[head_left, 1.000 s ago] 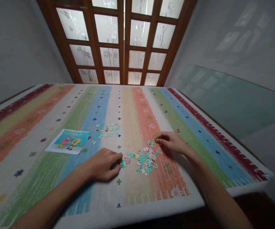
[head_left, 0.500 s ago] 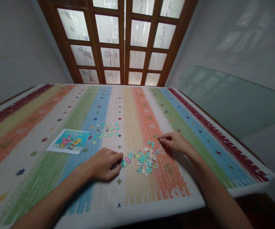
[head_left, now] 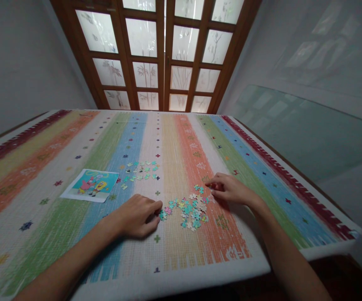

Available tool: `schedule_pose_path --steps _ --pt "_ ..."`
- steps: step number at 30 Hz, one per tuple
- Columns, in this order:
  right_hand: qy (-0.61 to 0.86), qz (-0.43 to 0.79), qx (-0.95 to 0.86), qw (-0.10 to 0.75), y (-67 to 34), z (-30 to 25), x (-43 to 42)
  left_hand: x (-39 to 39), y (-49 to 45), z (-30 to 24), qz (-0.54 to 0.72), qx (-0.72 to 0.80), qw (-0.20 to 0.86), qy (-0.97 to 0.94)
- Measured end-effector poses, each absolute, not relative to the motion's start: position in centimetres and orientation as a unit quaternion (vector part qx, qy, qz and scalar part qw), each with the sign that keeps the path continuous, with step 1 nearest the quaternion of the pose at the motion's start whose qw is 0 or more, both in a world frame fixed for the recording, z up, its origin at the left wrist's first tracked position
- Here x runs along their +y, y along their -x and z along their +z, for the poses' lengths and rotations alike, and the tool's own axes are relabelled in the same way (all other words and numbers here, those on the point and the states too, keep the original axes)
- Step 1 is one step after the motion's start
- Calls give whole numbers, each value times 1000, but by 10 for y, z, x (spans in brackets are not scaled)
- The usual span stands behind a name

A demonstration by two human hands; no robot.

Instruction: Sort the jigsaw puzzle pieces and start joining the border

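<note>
A loose pile of small puzzle pieces [head_left: 190, 210] lies on the striped cloth [head_left: 174, 146] in front of me. My left hand [head_left: 137, 216] rests knuckles up at the pile's left edge, fingers curled and pinching a piece there. My right hand [head_left: 229, 189] lies at the pile's far right corner, fingers pressed together over the cloth; what they hold, if anything, is hidden. A second, flatter group of teal pieces [head_left: 140, 170] lies farther back to the left. A cartoon reference picture [head_left: 90, 185] lies flat on the left.
The striped cloth covers a wide table that ends at a near edge [head_left: 174, 278] and a right edge [head_left: 293, 175]. A wooden door with frosted panes [head_left: 165, 54] stands behind the table. A glass sheet [head_left: 309, 133] leans on the right wall.
My right hand has slid slightly left and nearer, towards the pile. My left hand has stayed in place.
</note>
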State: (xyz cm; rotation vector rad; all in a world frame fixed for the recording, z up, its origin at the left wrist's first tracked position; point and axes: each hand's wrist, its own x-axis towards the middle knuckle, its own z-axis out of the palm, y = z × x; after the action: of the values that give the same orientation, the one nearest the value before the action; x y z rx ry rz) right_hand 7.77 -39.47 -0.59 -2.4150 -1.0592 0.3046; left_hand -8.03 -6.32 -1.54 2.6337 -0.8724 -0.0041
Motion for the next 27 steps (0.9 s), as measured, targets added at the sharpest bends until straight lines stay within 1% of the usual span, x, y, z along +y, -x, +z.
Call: schedule_pose_path --steps 9,12,14,16,17,20,22,27 --pt "874 182 -325 311 -83 -11 -403 -62 79 -16 -2 -315 184 -931" --pt "852 199 -299 381 -76 -6 -391 -65 80 -16 22 -320 186 -929" --pt "812 249 -283 447 -66 -2 -378 -69 80 -16 50 -323 181 -928" --pt "766 270 -275 515 -51 0 -361 -76 81 -17 97 -328 172 -924" --pt "746 287 -276 534 -42 1 -353 -80 82 -17 127 -332 165 -920" --pt "699 321 -278 575 -16 -1 -331 -90 84 -18 223 -335 140 -905" --pt "664 345 -270 606 -3 -4 -322 -95 86 -18 262 -334 122 -897" --pt "625 383 -242 636 9 -12 -314 -99 88 -15 284 -369 101 -879"
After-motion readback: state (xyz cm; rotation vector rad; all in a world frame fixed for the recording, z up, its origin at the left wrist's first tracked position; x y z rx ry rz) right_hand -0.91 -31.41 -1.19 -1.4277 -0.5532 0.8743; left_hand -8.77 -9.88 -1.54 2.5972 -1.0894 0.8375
